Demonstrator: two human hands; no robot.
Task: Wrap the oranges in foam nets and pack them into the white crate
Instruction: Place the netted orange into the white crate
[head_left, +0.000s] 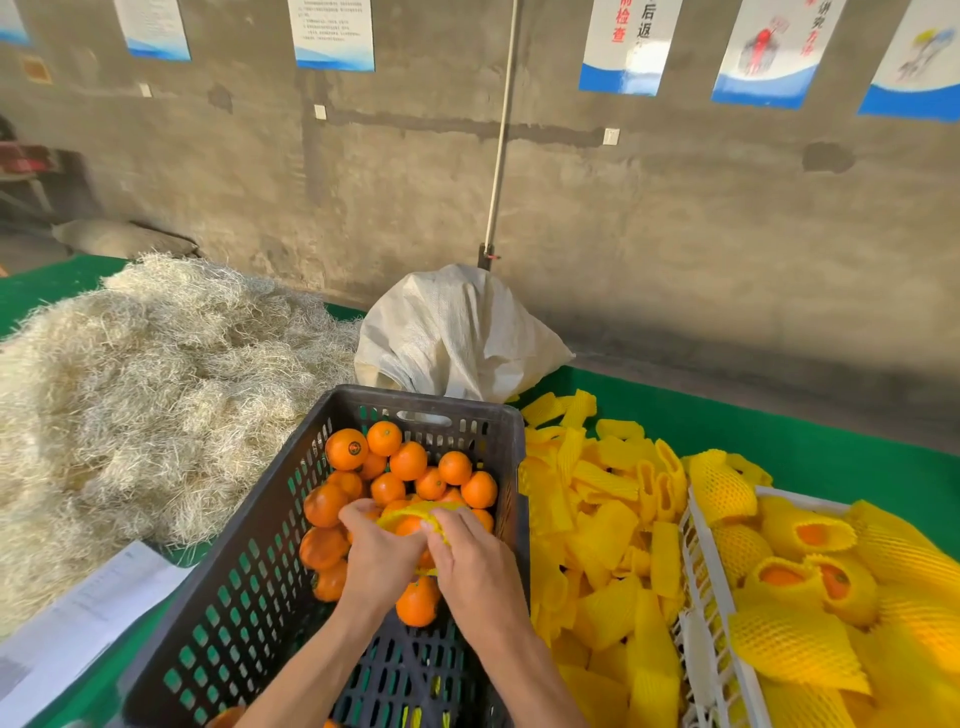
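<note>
Loose oranges (409, 461) fill the far half of a dark slotted crate (249, 566) in front of me. Over that crate, my left hand (376, 558) and my right hand (475, 566) both grip a yellow foam net (410, 512) stretched around an orange (408, 526), which shows only partly between my fingers. A heap of flat yellow foam nets (602, 514) lies to the right of the dark crate. Further right, the white crate (709, 597) holds several net-wrapped oranges (810, 535).
A big pile of pale straw (140, 395) covers the green table (831, 452) at the left. A white woven sack (457, 332) stands behind the dark crate. Papers (83, 623) lie at the near left. A concrete wall with posters rises behind the table.
</note>
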